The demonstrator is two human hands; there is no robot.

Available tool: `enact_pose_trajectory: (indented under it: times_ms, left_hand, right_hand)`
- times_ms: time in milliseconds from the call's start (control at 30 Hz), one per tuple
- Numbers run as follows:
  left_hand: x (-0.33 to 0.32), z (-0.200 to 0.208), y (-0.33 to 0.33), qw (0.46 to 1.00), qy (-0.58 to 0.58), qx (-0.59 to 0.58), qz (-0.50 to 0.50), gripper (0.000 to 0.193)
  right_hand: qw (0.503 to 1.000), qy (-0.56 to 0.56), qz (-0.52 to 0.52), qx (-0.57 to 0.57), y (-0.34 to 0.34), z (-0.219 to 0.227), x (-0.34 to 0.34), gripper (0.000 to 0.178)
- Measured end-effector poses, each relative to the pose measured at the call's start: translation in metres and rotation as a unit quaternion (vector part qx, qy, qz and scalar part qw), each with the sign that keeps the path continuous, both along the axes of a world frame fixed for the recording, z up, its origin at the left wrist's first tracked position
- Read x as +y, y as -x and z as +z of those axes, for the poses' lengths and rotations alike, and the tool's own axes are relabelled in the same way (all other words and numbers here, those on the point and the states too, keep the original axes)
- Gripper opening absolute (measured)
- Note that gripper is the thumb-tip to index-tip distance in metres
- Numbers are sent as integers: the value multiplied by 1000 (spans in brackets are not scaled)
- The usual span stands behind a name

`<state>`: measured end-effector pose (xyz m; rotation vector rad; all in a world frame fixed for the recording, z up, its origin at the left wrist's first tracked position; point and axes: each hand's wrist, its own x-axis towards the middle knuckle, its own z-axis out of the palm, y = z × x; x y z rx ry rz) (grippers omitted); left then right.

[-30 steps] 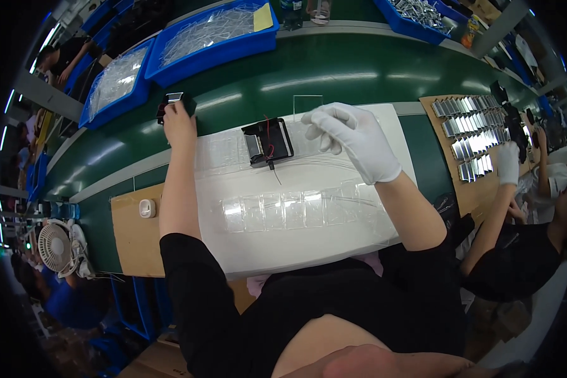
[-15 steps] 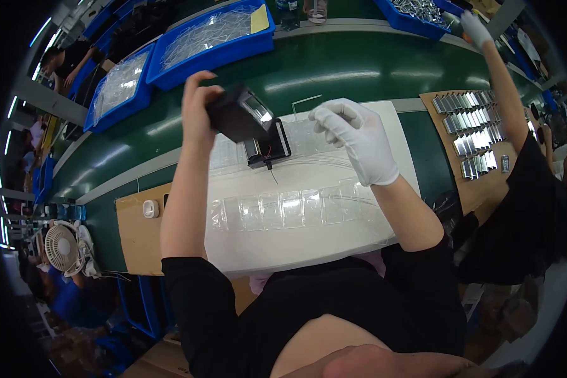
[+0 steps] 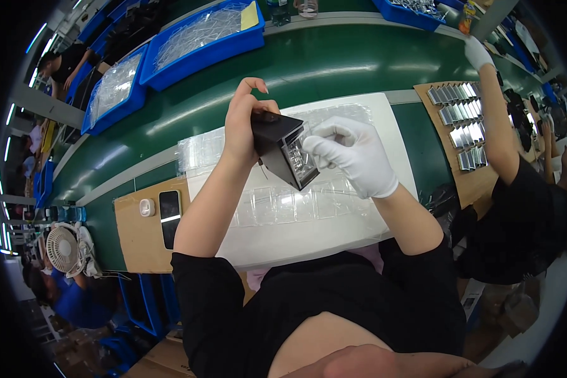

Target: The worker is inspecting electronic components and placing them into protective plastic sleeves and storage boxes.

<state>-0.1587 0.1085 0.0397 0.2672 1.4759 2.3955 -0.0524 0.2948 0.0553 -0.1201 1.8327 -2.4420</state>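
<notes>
My bare left hand grips a black box-shaped housing from its left side and holds it tilted above the white work board. One end of the housing faces right and shows a shiny, clear-looking interior. At that end is my right hand in a white glove, with thumb and fingers pinched together. Whatever they pinch, if anything, is too small to make out. Below the housing, a row of clear plastic pieces lies on the board, and more clear plastic lies at its far left.
Blue bins of clear strips stand at the far left. Left of the board, cardboard carries a phone and a small white case. On the right, rows of silver metal parts lie near a co-worker's gloved hand.
My left hand has brought the black housing right and turned its shiny end toward my right hand, whose fingers now meet it. The black wired part on the board is no longer visible.
</notes>
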Motion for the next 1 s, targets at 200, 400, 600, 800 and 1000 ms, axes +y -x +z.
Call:
enact_pose_trajectory:
  times_ms: [200,400,600,800,1000]
  left_hand:
    - [14,0,3,995,11,-36,-89,31]
    - [26,-6,2,990,-10,-29,-137,30]
    - [45,-3,-5,994,94,5,-54,29]
    - [65,-10,11,948,290,128,20,24]
    - [57,-43,40,817,423,386,66,33]
  right_hand:
    - [997,7,-61,-41,-10,5,22,6]
    - [998,-45,-50,-13,-15,4,36,4]
    - [987,-150,-25,50,-19,-19,41,9]
    - [869,-452,-121,160,-23,-40,61,13]
    - [815,-566,-76,97,-60,-44,88,19]
